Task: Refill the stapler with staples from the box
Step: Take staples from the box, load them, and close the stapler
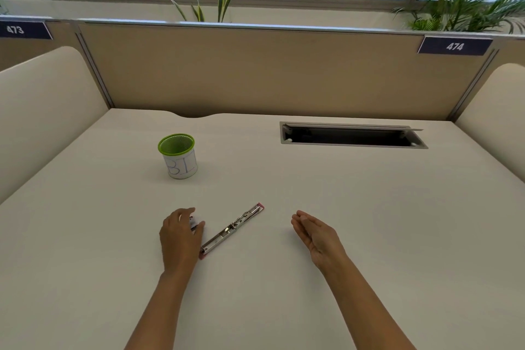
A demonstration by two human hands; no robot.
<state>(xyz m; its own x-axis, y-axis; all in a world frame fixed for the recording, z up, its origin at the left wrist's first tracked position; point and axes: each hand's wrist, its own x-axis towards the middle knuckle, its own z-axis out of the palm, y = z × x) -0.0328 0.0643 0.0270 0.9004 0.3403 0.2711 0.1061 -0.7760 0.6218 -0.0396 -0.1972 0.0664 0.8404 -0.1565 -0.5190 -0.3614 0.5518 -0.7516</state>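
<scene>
A small stapler [232, 231] lies folded fully open and flat on the white desk, its metal channel facing up and pink ends showing at both tips. It runs diagonally from near left to far right. My left hand [180, 233] is curled over a small staple box [194, 222] just left of the stapler, fingers closed around it; most of the box is hidden. My right hand [315, 233] hovers to the right of the stapler, palm turned inward, fingers loosely apart and holding nothing.
A green-rimmed mesh cup [178, 156] wrapped in white paper stands behind my left hand. An open cable hatch [350, 136] is set into the desk at the back right. Beige partition walls [255, 71] enclose the desk on three sides.
</scene>
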